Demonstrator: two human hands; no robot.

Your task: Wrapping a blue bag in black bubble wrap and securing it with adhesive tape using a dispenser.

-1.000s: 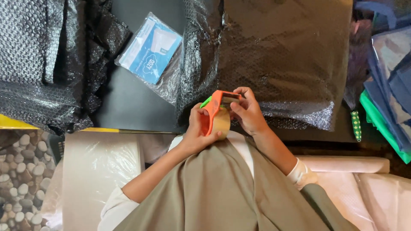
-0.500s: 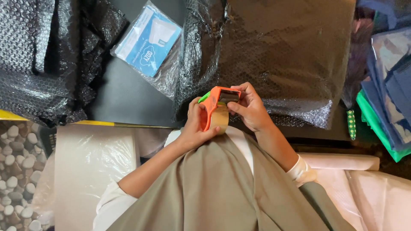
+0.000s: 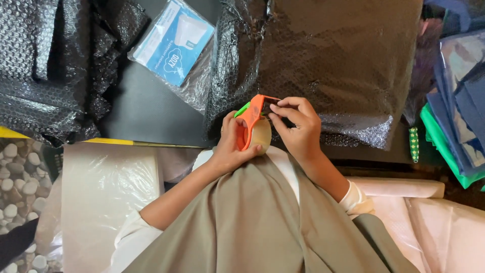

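The left hand (image 3: 233,144) grips an orange tape dispenser (image 3: 254,126) with its roll of tan tape, held above the lap at the near edge of the dark table (image 3: 146,108). The right hand (image 3: 298,129) pinches the dispenser's front end with its fingertips (image 3: 275,114), just before a parcel wrapped in black bubble wrap (image 3: 323,60).

Orange tape dispenser (image 3: 254,121) with tan tape roll, upright, just before the black bubble-wrap parcel (image 3: 323,65).
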